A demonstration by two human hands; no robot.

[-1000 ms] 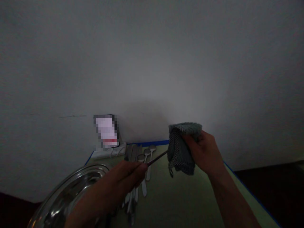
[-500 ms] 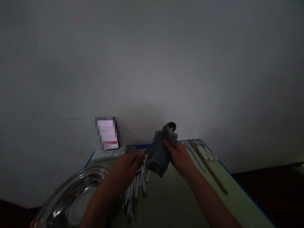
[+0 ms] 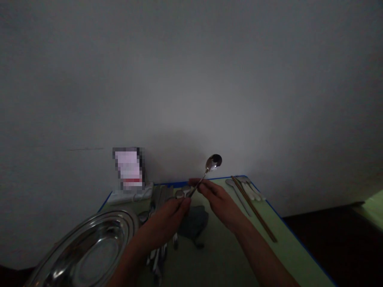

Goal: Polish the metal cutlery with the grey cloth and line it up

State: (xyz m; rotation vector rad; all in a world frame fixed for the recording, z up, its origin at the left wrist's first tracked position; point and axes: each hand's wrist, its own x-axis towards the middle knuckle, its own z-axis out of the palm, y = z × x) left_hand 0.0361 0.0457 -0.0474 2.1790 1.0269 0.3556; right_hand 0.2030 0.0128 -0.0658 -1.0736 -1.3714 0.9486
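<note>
My left hand [image 3: 170, 217] is closed round the lower handle of a shiny metal spoon [image 3: 213, 162], its bowl tilted up to the right. My right hand [image 3: 217, 199] is at the middle of the handle, fingers stretched out behind it and thumb just beside it; whether they touch is unclear. Beneath the hands a crumpled dark grey cloth [image 3: 194, 224] lies on the green table [image 3: 227, 255]. Several pieces of cutlery [image 3: 162, 195] lie under and beside my left forearm, partly hidden.
A large metal basin [image 3: 86, 231] stands at the left. At the right are a spoon [image 3: 239, 197], brown chopsticks [image 3: 257, 213] and several white-handled utensils [image 3: 251, 190]. A blurred-out phone [image 3: 129, 169] leans at the back left by a white folded item [image 3: 130, 195]. Behind rises a wall [image 3: 191, 79].
The grey cloth has left the spoon and my right hand and now lies on the table. The spoon is uncovered. My right hand has shifted left to its handle.
</note>
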